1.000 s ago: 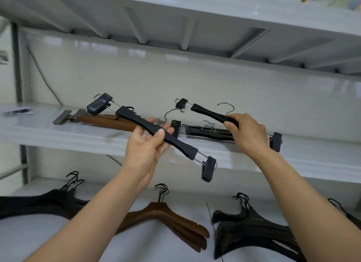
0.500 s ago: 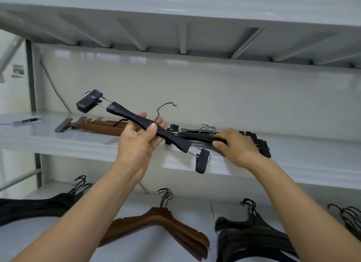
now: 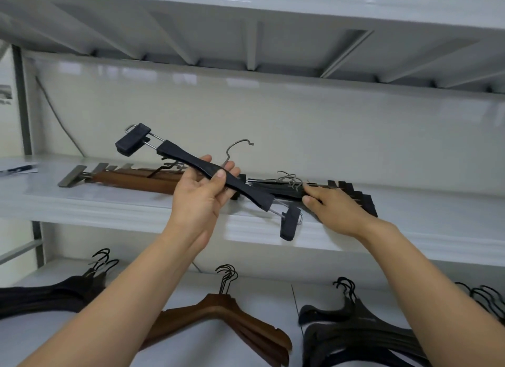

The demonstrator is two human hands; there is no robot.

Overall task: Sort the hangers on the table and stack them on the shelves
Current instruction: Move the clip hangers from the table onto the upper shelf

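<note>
The left hand (image 3: pixel 200 200) grips a black clip hanger (image 3: pixel 210 172) at its middle, fingers (image 3: pixel 218 175) wrapped around the bar. Its long axis slants from upper left to lower right above the middle shelf (image 3: pixel 136 205), hook up. No writing is legible. The right hand (image 3: pixel 334 208) lies palm down on the stack of black clip hangers (image 3: pixel 352 194) on that shelf, fingers extended; whether it grips anything is unclear.

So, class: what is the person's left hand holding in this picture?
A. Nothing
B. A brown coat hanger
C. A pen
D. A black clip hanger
D: the left hand is closed around the middle of a black clip hanger, raised in front of the middle shelf.
</note>
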